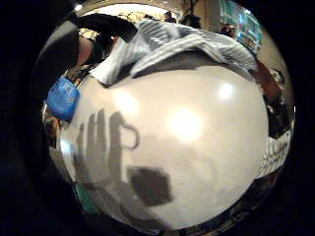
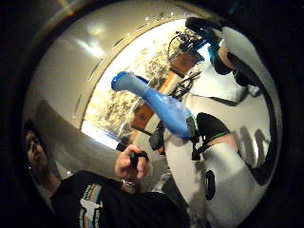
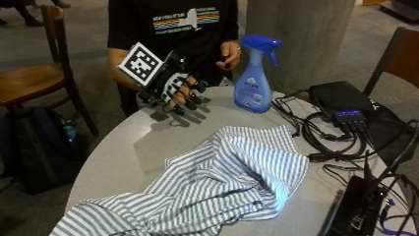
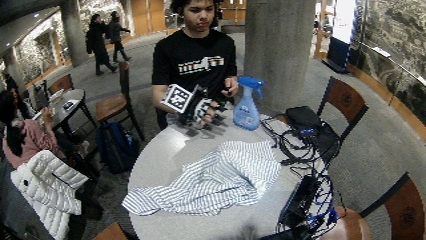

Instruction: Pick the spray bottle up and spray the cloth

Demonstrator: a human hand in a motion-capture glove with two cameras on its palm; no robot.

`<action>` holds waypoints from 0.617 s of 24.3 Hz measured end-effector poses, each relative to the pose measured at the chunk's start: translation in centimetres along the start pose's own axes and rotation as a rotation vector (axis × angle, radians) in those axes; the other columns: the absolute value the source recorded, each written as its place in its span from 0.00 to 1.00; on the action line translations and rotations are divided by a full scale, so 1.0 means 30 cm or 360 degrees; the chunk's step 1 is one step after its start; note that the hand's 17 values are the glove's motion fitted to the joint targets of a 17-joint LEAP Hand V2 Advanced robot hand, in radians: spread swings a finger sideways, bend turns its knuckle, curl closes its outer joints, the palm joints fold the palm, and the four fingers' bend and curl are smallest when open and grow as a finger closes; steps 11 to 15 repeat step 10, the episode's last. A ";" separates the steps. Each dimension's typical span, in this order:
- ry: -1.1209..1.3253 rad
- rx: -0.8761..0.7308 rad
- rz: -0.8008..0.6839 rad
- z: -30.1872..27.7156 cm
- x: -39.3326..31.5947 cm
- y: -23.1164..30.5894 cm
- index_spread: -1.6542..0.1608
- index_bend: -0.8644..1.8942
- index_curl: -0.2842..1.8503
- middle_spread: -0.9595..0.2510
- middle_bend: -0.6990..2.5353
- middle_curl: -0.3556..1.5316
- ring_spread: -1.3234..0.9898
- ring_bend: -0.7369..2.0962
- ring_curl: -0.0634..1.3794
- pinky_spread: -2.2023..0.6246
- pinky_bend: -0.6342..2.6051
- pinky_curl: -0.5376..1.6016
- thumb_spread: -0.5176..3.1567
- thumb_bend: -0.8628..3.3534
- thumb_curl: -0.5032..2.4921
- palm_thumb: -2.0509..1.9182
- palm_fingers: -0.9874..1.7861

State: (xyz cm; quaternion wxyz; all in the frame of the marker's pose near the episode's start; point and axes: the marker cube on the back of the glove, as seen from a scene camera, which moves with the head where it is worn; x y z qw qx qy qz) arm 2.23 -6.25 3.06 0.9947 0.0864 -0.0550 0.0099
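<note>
With my right hand [image 3: 175, 92] hovering spread and empty, I note the upright spray bottle [image 3: 253, 81] at its 3 o'clock, just beside.

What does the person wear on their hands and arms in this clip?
The right hand wears a black glove with white patches across its back and black fingertips. The other hand is bare, with a band at the wrist. The black T-shirt's short sleeves leave both forearms uncovered.

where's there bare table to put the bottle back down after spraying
Bare tabletop lies between the gloved right hand, the spray bottle and the striped cloth. The side with the cables and black boxes is crowded.
</note>
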 end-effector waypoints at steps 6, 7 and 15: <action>0.0295 0.0097 0.0032 -0.086 0.145 0.073 0.77 0.35 0.30 0.78 0.31 0.44 0.56 0.37 0.32 0.83 0.32 0.41 0.42 0.20 0.34 0.74 0.69; 0.0335 0.0097 0.0018 -0.095 0.164 0.083 0.77 0.35 0.30 0.78 0.31 0.43 0.56 0.37 0.32 0.83 0.32 0.41 0.42 0.20 0.34 0.74 0.69; 0.0390 0.0136 -0.0010 -0.107 0.195 0.084 0.77 0.35 0.29 0.78 0.31 0.43 0.56 0.37 0.32 0.82 0.31 0.41 0.43 0.20 0.34 0.74 0.70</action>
